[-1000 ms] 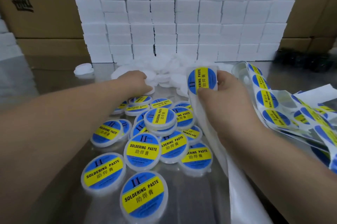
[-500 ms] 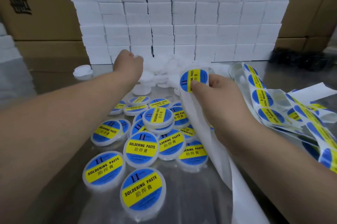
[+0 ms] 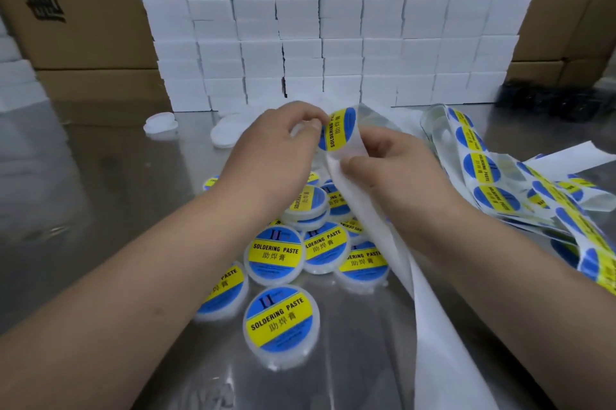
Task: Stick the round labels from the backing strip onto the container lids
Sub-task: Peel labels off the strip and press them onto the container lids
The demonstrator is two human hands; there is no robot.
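The shiny counter (image 3: 100, 209) has its widest open patch on the left, beside the left arm. At the far side a tall wall of white blocks (image 3: 333, 42) shuts it in. Brown cardboard boxes (image 3: 83, 26) stand behind the blocks on both sides. On the right, loops of labels (image 3: 483, 172) lie in a tangle and leave little room. Something dark and blurry (image 3: 550, 99) sits at the far right. In the middle a pile of labelled tubs (image 3: 275, 254) fills the space under the hands, and some tubs lean on each other. A few plain lids (image 3: 226, 132) lie farther off, close to the blocks.

Both arms reach forward, and the hands meet above the pile. The left hand (image 3: 266, 156) is turned palm down. Its fingers (image 3: 310, 114) curl round a white lid (image 3: 301, 132) that is mostly hidden inside the hand. Its thumb tip is right at the left edge of the round label (image 3: 336, 131). The right hand (image 3: 396, 169) pinches the backing strip (image 3: 416, 276) between thumb and fingers, just below that label.

The round label is blue with a yellow band that says SOLDERING PASTE. It is turned sideways at the top of the strip, bent a little, up between the two hands. The backing strip is plain white and hangs down from the right hand toward the near right of the counter.
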